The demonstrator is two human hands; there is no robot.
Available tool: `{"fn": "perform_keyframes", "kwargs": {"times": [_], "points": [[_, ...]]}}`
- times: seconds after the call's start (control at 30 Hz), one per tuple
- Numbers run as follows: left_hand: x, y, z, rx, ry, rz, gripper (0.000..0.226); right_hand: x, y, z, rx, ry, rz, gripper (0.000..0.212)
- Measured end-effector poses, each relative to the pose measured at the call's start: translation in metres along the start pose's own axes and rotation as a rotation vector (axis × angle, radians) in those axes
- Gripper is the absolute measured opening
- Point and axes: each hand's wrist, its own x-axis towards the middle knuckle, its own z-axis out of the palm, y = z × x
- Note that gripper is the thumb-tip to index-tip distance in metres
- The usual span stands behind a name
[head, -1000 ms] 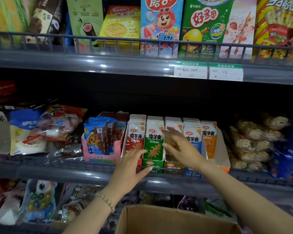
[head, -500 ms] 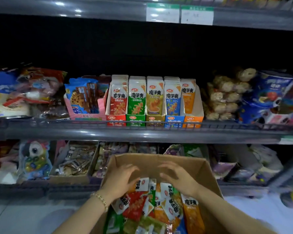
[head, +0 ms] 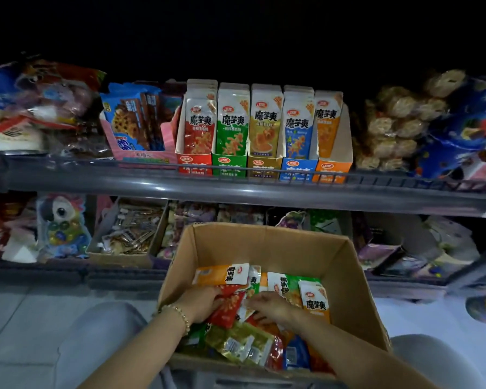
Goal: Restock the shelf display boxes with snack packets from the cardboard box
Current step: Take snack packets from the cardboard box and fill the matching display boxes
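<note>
An open cardboard box [head: 267,240] sits low in front of me, holding several loose snack packets [head: 312,301] in red, green, orange and gold. Both my hands are down inside it. My left hand [head: 199,303], with a bead bracelet on its wrist, grips a red packet [head: 227,308]. Close beside it, my right hand [head: 268,306] has its fingers curled onto the edge of a packet in the pile. On the shelf above stand the display boxes, red [head: 194,162], green [head: 229,164], gold [head: 264,165], blue [head: 298,167] and orange [head: 331,167], with upright packets in them.
A grey shelf rail [head: 236,189] runs across in front of the display boxes. A pink cookie box [head: 141,141] stands to their left and bagged cakes [head: 390,127] to their right. The lower shelf holds a tray of small packets [head: 129,234]. My knees flank the box.
My hands left the display boxes on the shelf and dropped into the cardboard box. The view tilted down with them, and the hands have sunk deeper among the packets.
</note>
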Motion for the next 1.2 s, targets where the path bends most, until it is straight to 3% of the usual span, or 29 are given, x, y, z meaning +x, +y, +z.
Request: {"fn": "perform_keyframes", "kwargs": {"times": [0.17, 0.4, 0.53, 0.7, 0.83, 0.9, 1.03, 1.2], "points": [[0.004, -0.003, 0.004, -0.073, 0.002, -0.038, 0.035, 0.018, -0.011, 0.022, 0.064, 0.128, 0.06, 0.067], [-0.001, 0.003, -0.005, -0.082, 0.113, -0.042, 0.034, 0.012, -0.013, 0.017, 0.209, 0.204, 0.05, 0.039], [-0.009, 0.012, -0.016, -0.167, 0.281, -0.025, 0.038, -0.011, -0.017, -0.008, 0.212, 0.223, -0.095, 0.013], [-0.027, 0.03, -0.032, -0.458, 0.27, 0.042, 0.058, -0.068, -0.046, -0.057, 0.187, 0.158, -0.398, 0.012], [-0.039, 0.057, -0.056, -0.991, 0.218, 0.066, 0.096, -0.102, -0.077, -0.078, 0.354, 0.174, -0.539, 0.023], [-0.045, 0.069, -0.071, -1.174, 0.17, 0.142, 0.078, -0.112, -0.089, -0.08, 0.417, 0.177, -0.588, 0.029], [-0.062, 0.087, -0.088, -1.158, 0.139, 0.287, 0.029, -0.122, -0.104, -0.075, 0.467, 0.178, -0.635, 0.033], [-0.069, 0.087, -0.094, -1.105, 0.316, 0.33, 0.03, -0.133, -0.116, -0.067, 0.384, 0.158, -0.653, 0.038]]}}
